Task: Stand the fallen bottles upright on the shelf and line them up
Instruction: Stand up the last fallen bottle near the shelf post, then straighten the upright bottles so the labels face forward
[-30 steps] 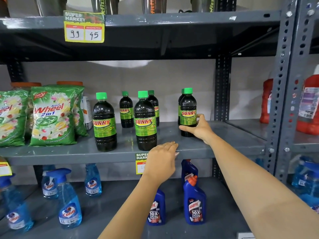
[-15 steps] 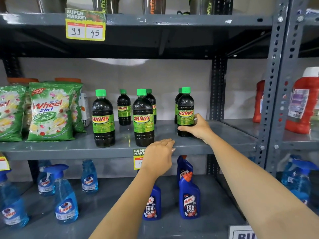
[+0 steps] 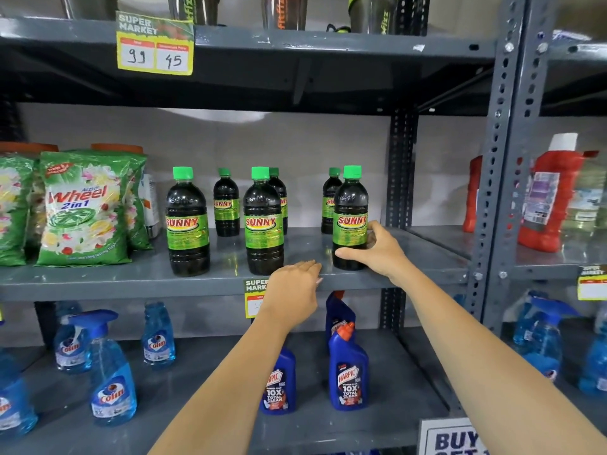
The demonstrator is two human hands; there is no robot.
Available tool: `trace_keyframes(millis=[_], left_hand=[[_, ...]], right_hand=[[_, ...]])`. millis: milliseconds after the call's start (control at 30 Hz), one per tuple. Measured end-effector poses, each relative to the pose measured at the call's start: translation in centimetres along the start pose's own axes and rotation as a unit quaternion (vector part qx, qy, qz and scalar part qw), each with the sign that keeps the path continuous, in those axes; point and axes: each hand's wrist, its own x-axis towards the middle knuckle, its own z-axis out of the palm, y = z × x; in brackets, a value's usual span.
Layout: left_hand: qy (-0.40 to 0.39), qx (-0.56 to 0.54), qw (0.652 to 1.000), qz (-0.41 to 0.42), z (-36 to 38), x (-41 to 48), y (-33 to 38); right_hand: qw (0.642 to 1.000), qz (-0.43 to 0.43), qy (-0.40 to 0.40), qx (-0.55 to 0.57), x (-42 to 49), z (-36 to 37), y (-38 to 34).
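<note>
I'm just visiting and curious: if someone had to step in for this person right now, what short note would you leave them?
Right hand: wrapped around the front right Sunny bottle, which is upright on the middle shelf.
Left hand: resting on the shelf's front edge, holding nothing.
Done: all six Sunny bottles stand upright, three in front, three behind.
Left: even out the rows; the spacing is uneven.

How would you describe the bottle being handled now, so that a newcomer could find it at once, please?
Look at the grey middle shelf, right of the green Wheel packets. Three dark Sunny bottles stand along its front edge; take the rightmost bottle, nearest the upright post. It alone has the right hand wrapped around its base.
</note>
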Motion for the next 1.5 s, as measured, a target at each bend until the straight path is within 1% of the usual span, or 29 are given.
trace_keyframes(millis=[100,200,233,267,300,333,367,400,433,467,500,533,567,600,633,667,700,733,833,900,1100,1267,1500], left_hand=[[0.000,-0.001,1.000,-0.005,0.1,0.0,-0.1],[-0.028,-0.013,0.999,-0.009,-0.2,0.1,-0.3],[-0.028,-0.021,0.999,-0.001,-0.6,0.2,-0.3],[-0.011,-0.029,0.999,0.012,-1.2,0.3,-0.2],[0.032,-0.039,0.998,0.025,-1.9,0.3,-0.1],[0.102,-0.056,0.993,0.030,-2.8,0.2,-0.1],[0.184,-0.072,0.980,0.025,-3.7,0.0,-0.1],[0.260,-0.081,0.962,0.003,-4.4,-0.3,-0.3],[0.308,-0.084,0.947,-0.036,-5.1,-0.6,-0.7],[0.329,-0.088,0.936,-0.087,-5.5,-0.9,-1.4],[0.328,-0.100,0.928,-0.144,-5.6,-1.1,-2.4],[0.303,-0.126,0.923,-0.199,-5.2,-1.2,-3.8],[0.254,-0.168,0.920,-0.245,-4.9,-1.3,-5.1],[0.189,-0.224,0.915,-0.277,-4.6,-1.4,-6.2],[0.115,-0.271,0.909,-0.295,-4.4,-1.3,-7.1],[0.042,-0.294,0.907,-0.298,-4.3,-1.2,-7.6],[-0.010,-0.289,0.911,-0.294,-4.3,-1.2,-7.6],[-0.030,-0.270,0.917,-0.293,-4.2,-1.1,-7.5],[0.008,-0.232,0.926,-0.297,-4.0,-0.9,-7.1],[0.016,-0.221,0.929,-0.297,-4.1,-0.9,-6.9],[-0.014,-0.226,0.927,-0.300,-4.3,-0.5,-7.0],[-0.012,-0.228,0.927,-0.297,-4.5,-0.3,-6.6],[-0.028,-0.218,0.930,-0.296,-4.5,-0.2,-6.8]], right_hand=[[1.000,-0.003,0.000,0.008,-0.2,0.0,0.0],[1.000,-0.006,-0.008,0.006,-0.3,-0.1,-0.1],[1.000,-0.007,-0.010,0.006,-0.4,-0.1,-0.1],[1.000,-0.009,-0.012,0.004,-0.4,-0.1,-0.1],[1.000,-0.011,-0.015,0.001,-0.5,-0.1,0.0],[1.000,-0.015,-0.019,-0.005,-0.5,-0.1,0.1],[1.000,-0.018,-0.023,-0.010,-0.5,-0.1,0.1],[0.999,-0.019,-0.028,-0.014,-0.5,-0.2,0.2],[0.999,-0.019,-0.032,-0.014,-0.5,-0.2,0.2],[0.999,-0.018,-0.035,-0.014,-0.5,-0.2,0.3],[0.999,-0.018,-0.037,-0.016,-0.5,-0.1,0.3],[0.999,-0.022,-0.037,-0.020,-0.5,-0.1,0.4],[0.999,-0.025,-0.037,-0.025,-0.5,0.0,0.4],[0.999,-0.028,-0.037,-0.029,-0.6,0.0,0.4],[0.998,-0.029,-0.036,-0.032,-0.6,0.0,0.4],[0.998,-0.030,-0.035,-0.032,-0.5,-0.1,0.5],[0.999,-0.030,-0.034,-0.030,-0.4,-0.1,0.6],[0.999,-0.029,-0.033,-0.028,-0.4,-0.1,0.7],[0.999,-0.030,-0.027,-0.029,-0.1,-0.1,1.1],[0.999,-0.031,-0.026,-0.032,0.0,0.0,1.3],[0.999,-0.025,-0.033,-0.035,0.2,-0.1,1.4],[0.998,-0.022,-0.034,-0.040,0.1,-0.1,1.2],[0.998,-0.029,-0.003,-0.056,-0.2,0.3,1.1]])
